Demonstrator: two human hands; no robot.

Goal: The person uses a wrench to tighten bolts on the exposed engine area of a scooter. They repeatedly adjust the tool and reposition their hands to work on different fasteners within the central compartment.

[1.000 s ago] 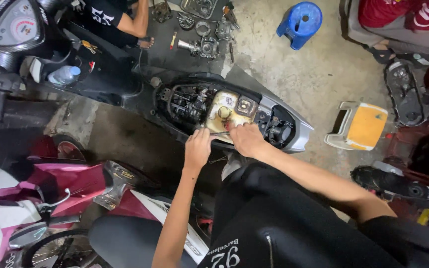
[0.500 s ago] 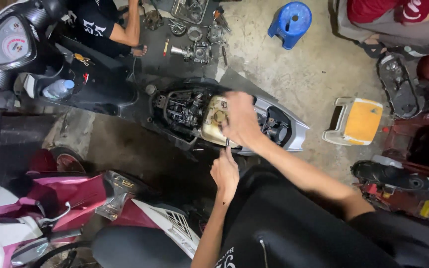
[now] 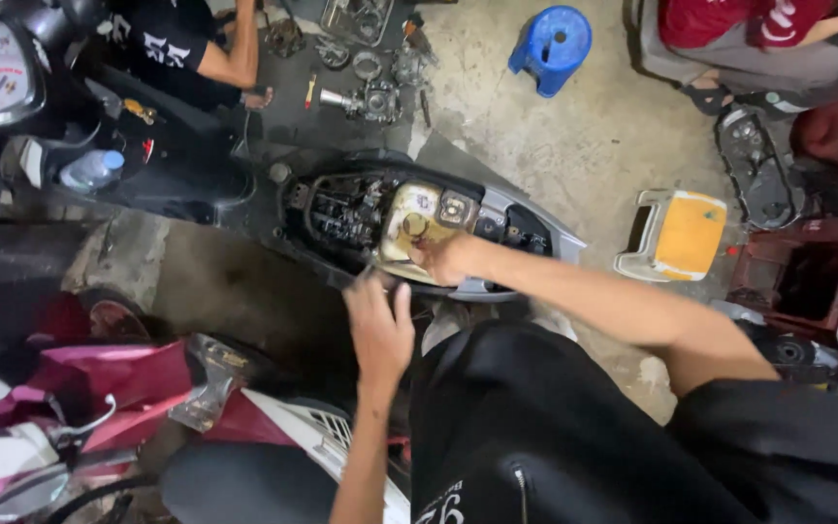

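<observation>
A scooter with its seat off lies across the floor, showing a dirty cream fuel tank (image 3: 419, 209) and dark engine parts (image 3: 341, 213) inside the grey body (image 3: 535, 228). My right hand (image 3: 446, 260) is curled on the tank's near edge, just below the round cap (image 3: 414, 226). My left hand (image 3: 380, 325) is seen from the back, fingers pointing up, right at the scooter's near rim. Its palm is hidden, so I cannot tell whether it holds something small.
Another person's arm (image 3: 230, 63) reaches over loose engine parts (image 3: 370, 92) on the floor beyond. A blue stool (image 3: 552, 44) and a yellow stool (image 3: 681, 233) stand to the right. A red and white scooter (image 3: 99, 408) is at lower left, a black one (image 3: 12, 87) at upper left.
My left hand left the tank, dropped toward me, then rose to the scooter's near rim. My right hand slid from the tank's top to its near edge.
</observation>
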